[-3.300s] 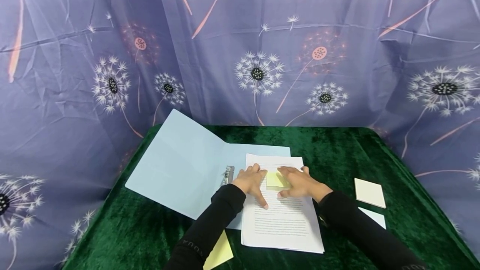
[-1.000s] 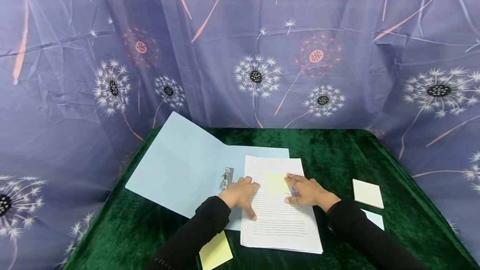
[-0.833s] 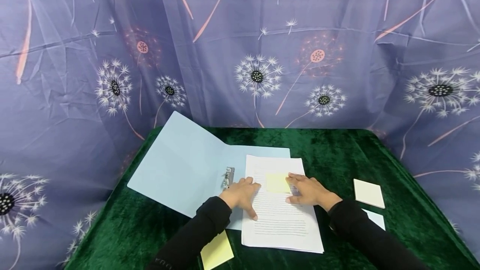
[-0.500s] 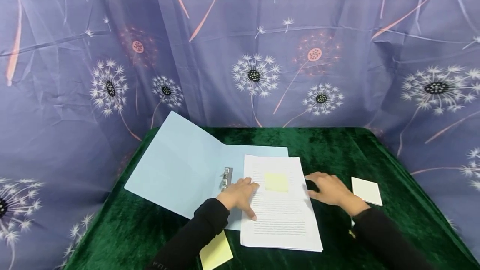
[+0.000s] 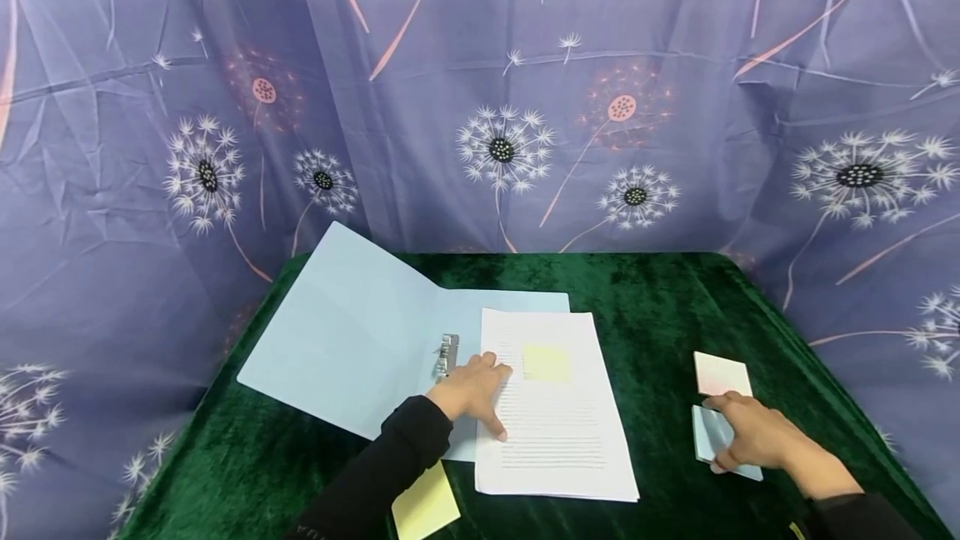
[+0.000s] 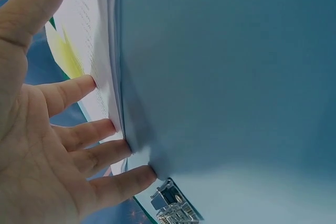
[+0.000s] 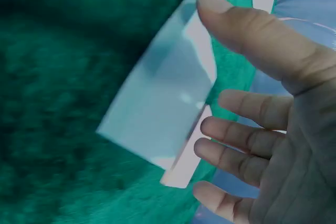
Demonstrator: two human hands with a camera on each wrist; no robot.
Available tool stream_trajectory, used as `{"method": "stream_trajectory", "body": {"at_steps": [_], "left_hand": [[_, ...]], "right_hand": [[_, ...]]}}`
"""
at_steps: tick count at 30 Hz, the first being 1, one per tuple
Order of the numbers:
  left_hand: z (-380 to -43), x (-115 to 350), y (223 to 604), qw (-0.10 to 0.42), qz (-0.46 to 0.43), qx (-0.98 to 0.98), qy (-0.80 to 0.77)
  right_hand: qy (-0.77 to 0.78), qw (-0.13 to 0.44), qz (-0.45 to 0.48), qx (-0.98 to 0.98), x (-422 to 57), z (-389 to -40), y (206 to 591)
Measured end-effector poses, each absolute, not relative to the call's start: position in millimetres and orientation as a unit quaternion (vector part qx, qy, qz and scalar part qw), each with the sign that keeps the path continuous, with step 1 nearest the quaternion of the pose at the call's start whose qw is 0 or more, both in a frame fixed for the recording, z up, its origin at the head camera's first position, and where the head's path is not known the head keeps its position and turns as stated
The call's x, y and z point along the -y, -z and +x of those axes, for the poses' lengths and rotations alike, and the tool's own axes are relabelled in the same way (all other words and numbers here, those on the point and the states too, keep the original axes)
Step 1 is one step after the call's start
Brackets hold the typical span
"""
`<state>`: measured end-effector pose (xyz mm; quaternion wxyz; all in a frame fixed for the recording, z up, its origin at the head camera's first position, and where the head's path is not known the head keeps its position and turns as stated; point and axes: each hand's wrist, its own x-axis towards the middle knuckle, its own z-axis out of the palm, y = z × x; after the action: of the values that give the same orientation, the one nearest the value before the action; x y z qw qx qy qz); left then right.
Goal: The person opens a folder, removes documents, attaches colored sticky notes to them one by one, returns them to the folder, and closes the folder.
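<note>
My left hand [image 5: 471, 394] rests with fingers spread on the left edge of a stack of printed sheets [image 5: 558, 465]. A yellow sticky note [image 5: 547, 363] lies on the top sheet. Under the stack is an open light blue folder [image 5: 360, 332], its metal lever clip [image 6: 173, 203] beside my left fingers in the left wrist view. Over a light blue sticky note pad [image 5: 707, 432] at the table's right is my right hand [image 5: 761, 436]. In the right wrist view its thumb overlaps the corner of the pad, and the other fingers are spread apart without curling round it.
Just behind the blue pad lies a pale pinkish-white pad [image 5: 722, 373]. A yellow sticky note pad [image 5: 426, 502] sits at the front, partly behind the left sleeve. Green velvety cloth [image 5: 645, 298] covers the table, and a purple dandelion-print curtain [image 5: 420, 148] hangs behind.
Both hands were on the sheets around the yellow note. My right hand has left the note and moved right, over to the blue pad. Lately my left hand stays on the stack's edge.
</note>
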<state>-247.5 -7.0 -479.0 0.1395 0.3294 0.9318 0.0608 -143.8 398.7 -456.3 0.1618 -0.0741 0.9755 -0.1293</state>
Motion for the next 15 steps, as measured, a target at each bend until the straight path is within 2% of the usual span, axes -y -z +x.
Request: {"method": "stream_trajectory", "body": {"at_steps": [7, 15], "left_hand": [[-246.3, 8.2, 480.7, 0.134, 0.330, -0.932, -0.071], [-247.0, 10.4, 482.4, 0.133, 0.326, -0.933, -0.074]], "right_hand": [[0.128, 0.187, -0.061, -0.972, -406.1, -141.5, 467.3], [0.108, 0.164, -0.068, -0.978, -405.3, -141.4, 474.2]]}}
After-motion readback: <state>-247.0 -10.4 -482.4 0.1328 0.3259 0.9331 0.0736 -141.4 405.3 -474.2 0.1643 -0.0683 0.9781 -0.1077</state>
